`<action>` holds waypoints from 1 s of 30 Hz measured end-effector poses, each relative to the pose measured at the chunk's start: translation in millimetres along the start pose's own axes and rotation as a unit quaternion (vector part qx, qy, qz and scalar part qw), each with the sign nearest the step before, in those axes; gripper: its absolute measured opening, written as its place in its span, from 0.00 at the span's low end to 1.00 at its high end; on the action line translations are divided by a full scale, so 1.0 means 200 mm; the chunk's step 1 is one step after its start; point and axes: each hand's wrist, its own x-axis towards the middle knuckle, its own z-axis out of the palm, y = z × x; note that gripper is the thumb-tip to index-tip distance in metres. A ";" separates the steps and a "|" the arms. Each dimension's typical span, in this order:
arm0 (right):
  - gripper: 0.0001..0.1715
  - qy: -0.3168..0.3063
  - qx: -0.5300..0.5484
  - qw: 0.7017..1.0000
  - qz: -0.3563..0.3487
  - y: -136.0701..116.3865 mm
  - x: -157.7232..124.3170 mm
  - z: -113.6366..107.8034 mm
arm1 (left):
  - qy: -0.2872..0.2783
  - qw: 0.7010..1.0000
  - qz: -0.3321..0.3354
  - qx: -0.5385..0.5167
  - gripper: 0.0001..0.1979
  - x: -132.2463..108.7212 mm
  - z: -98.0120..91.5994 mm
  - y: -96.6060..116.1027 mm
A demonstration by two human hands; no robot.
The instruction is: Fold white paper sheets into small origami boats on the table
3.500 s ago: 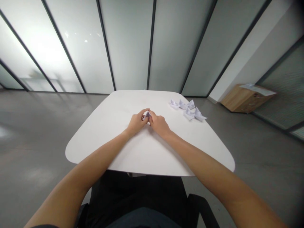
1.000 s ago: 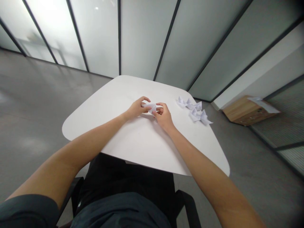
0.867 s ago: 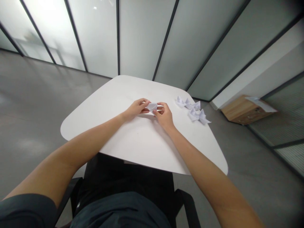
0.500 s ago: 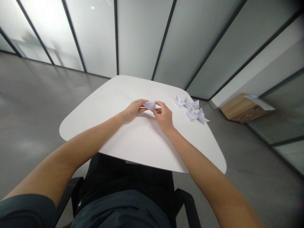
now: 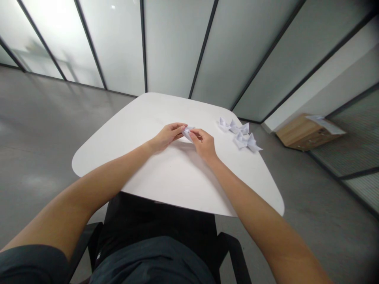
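A small folded piece of white paper (image 5: pixel 187 133) is held between both hands, a little above the middle of the table. My left hand (image 5: pixel 168 136) pinches its left side between thumb and fingers. My right hand (image 5: pixel 205 144) grips the right side, with the thumb pressed on the front face. Fingers cover much of the paper, so its full shape is hidden. On the table to the right of my hands stand several white folded paper boats (image 5: pixel 240 134), grouped close together.
The white table (image 5: pixel 166 177) has rounded corners and stands by a frosted glass partition (image 5: pixel 174 47). A wooden cabinet (image 5: pixel 304 132) with papers on top is on the floor at right. Black chair armrests (image 5: pixel 233 252) flank my lap.
The folded paper has turned and its broad front face is less visible. My fingers have shifted closer together over it, the right thumb now higher on its front.
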 end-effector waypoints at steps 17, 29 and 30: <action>0.10 -0.012 -0.068 0.997 0.032 0.01 0.02 -0.06 | -0.033 0.952 0.083 0.294 0.19 0.01 -0.07 0.01; 0.36 0.022 0.218 0.946 0.237 0.09 0.02 0.03 | -0.063 0.981 0.018 0.184 0.20 0.00 -0.02 -0.02; 0.36 0.018 0.209 0.950 0.231 0.09 0.02 0.04 | -0.058 0.978 0.019 0.202 0.21 0.00 -0.02 -0.03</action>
